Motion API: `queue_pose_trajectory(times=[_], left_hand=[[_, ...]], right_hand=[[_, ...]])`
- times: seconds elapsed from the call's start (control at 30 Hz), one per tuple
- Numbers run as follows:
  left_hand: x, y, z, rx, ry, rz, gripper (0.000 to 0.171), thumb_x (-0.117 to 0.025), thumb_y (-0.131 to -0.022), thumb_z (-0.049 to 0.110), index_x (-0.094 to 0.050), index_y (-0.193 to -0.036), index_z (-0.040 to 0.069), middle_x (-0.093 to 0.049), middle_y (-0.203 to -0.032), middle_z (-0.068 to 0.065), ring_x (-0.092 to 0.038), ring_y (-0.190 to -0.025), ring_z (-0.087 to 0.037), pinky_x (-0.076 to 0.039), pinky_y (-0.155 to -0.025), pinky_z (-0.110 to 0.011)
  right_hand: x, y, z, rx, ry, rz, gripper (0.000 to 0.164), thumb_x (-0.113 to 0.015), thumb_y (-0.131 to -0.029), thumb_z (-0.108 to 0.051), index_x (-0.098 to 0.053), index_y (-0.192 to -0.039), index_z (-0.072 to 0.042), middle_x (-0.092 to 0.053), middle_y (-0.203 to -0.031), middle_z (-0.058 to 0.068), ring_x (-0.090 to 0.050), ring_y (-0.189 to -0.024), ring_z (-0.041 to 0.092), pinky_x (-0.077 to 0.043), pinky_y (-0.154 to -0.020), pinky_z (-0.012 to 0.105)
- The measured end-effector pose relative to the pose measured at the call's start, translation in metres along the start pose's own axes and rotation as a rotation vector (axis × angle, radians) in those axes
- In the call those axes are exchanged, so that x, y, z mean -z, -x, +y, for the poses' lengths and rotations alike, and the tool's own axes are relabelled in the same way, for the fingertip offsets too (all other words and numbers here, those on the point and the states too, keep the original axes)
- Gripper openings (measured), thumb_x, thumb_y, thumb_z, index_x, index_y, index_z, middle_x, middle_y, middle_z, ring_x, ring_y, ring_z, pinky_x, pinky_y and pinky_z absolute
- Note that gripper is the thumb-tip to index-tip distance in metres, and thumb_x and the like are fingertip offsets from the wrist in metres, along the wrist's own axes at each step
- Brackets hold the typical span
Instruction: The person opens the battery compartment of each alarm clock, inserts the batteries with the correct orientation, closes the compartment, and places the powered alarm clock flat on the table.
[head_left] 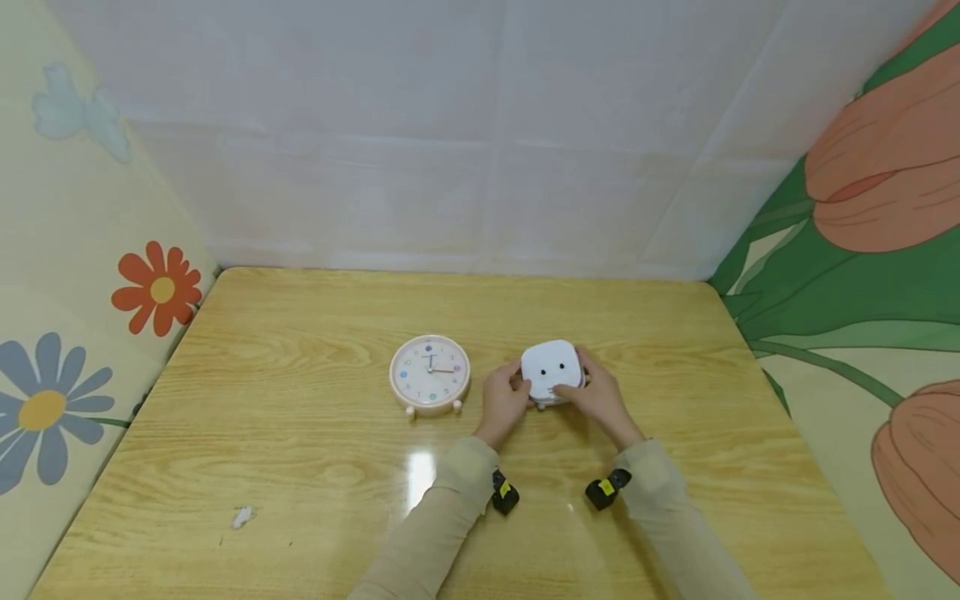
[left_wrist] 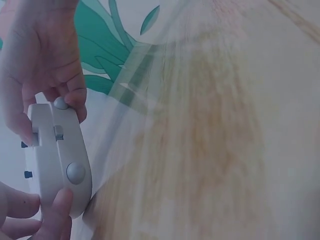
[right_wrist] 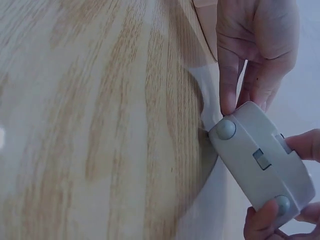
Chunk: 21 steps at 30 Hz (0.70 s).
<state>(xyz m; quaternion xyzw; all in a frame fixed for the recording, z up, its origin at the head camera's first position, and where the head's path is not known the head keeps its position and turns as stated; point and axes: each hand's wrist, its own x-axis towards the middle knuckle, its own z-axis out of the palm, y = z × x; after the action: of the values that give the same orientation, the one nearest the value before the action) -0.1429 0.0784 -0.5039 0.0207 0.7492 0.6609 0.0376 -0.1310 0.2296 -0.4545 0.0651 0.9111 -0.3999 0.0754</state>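
A small white rounded-square alarm clock (head_left: 549, 367) is held between both hands, with two black knobs on the face turned up. Its two ball feet point toward the person, and a small grey switch (left_wrist: 59, 132) sits between them. My left hand (head_left: 501, 404) grips the clock's left side, thumb in front. On the opposite side, my right hand (head_left: 603, 400) holds it, the thumb pressing at a notch in the edge of the upturned face. In the right wrist view, one fingertip of the right hand touches a ball foot (right_wrist: 282, 204).
A round pink alarm clock (head_left: 430, 375) lies face up to the left of the hands. The wooden table (head_left: 315, 467) carries a small whitish patch (head_left: 242, 517) near its front left. A white cloth hangs behind, with flower-printed panels at both sides.
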Motion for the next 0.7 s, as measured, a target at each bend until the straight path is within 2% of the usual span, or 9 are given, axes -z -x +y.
queue_pose_trajectory(times=[0.17,0.37,0.7], left_hand=[[-0.0012,0.0014,0.0004,-0.043,-0.029,-0.001,0.038,-0.057,-0.080,-0.012,-0.052,-0.118,-0.013,-0.061,-0.095,-0.023,-0.058,-0.061,-0.017,-0.049,-0.048,-0.019],[-0.0016,0.0014,0.0007,-0.075,-0.058,-0.010,0.032,-0.055,-0.082,-0.011,-0.059,-0.113,-0.008,-0.061,-0.107,-0.023,-0.061,-0.063,-0.020,-0.049,-0.049,-0.017],[-0.0023,-0.0004,0.0006,-0.100,-0.070,-0.020,0.030,-0.055,-0.082,-0.011,-0.060,-0.111,-0.007,-0.062,-0.100,-0.025,-0.061,-0.053,-0.020,-0.048,-0.046,-0.018]], right_hand=[[0.0015,0.0015,-0.0029,0.033,0.023,0.013,0.080,-0.067,-0.078,-0.016,-0.022,-0.142,0.003,-0.029,-0.141,0.026,-0.029,-0.127,0.040,-0.025,-0.103,0.049],[0.0001,0.0023,-0.0047,0.098,0.054,0.044,0.080,-0.070,-0.077,-0.015,-0.025,-0.140,0.004,-0.033,-0.138,0.027,-0.035,-0.122,0.041,-0.031,-0.099,0.051],[0.0000,0.0016,-0.0066,0.152,0.081,0.082,0.078,-0.071,-0.077,-0.015,-0.029,-0.139,0.005,-0.038,-0.135,0.027,-0.041,-0.117,0.041,-0.036,-0.094,0.051]])
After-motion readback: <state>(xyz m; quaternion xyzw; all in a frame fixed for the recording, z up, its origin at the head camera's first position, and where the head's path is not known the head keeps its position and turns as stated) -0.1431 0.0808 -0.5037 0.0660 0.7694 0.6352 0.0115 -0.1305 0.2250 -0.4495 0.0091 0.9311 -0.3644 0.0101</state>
